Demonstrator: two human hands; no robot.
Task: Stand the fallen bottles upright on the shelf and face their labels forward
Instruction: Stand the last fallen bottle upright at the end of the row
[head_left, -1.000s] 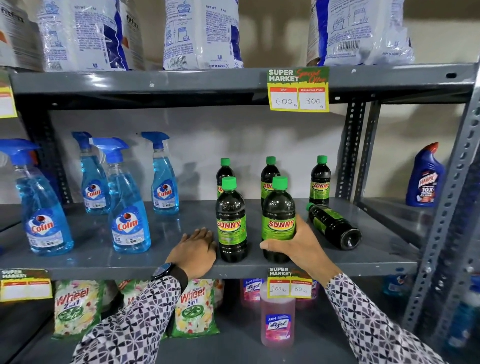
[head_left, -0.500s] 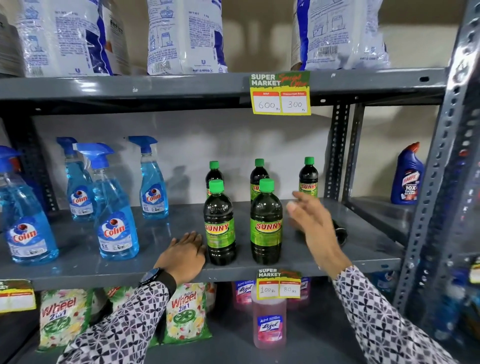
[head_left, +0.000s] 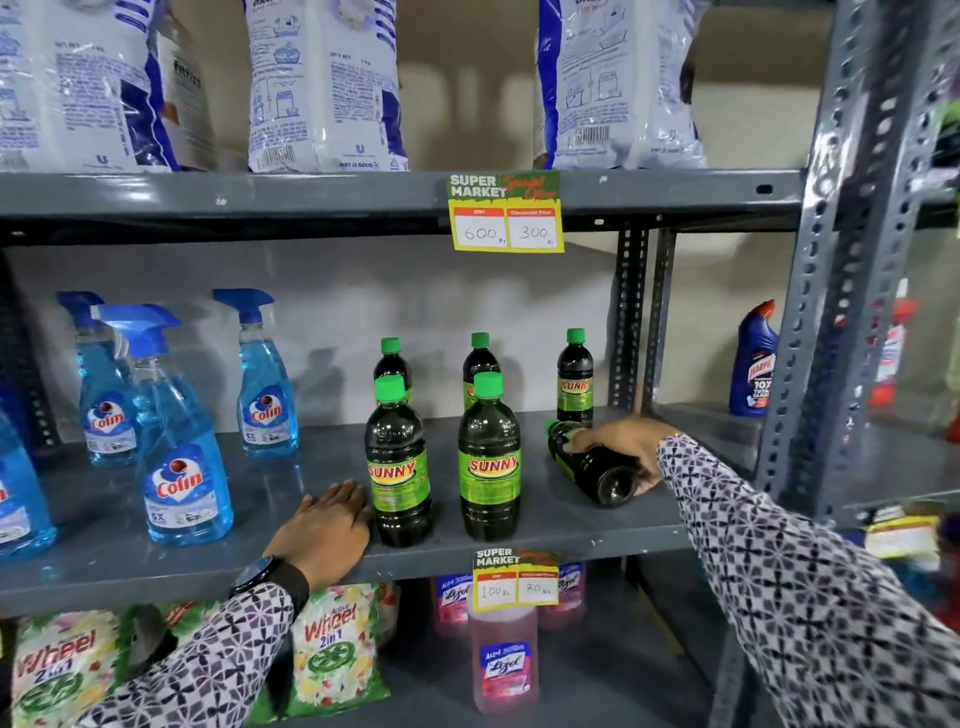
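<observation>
One dark Sunny bottle (head_left: 597, 467) with a green cap lies on its side on the grey middle shelf (head_left: 260, 499), base toward me. My right hand (head_left: 626, 441) is closed over its body from above. Two Sunny bottles (head_left: 399, 467) (head_left: 489, 462) stand upright at the front, labels facing me. Three more Sunny bottles stand behind them, the rightmost (head_left: 575, 379) showing its label. My left hand (head_left: 327, 530) rests flat on the shelf, just left of the front left bottle, holding nothing.
Blue Colin spray bottles (head_left: 182, 457) stand on the left of the shelf. White detergent bags (head_left: 322, 88) fill the shelf above. Wheel packets (head_left: 332, 654) and pink Lizol bottles (head_left: 504, 660) sit below. A grey upright post (head_left: 631, 322) and a blue Harpic bottle (head_left: 756, 364) are at right.
My right hand let go of the front right upright bottle, swung right and came down onto the lying bottle. My left hand stayed flat on the shelf.
</observation>
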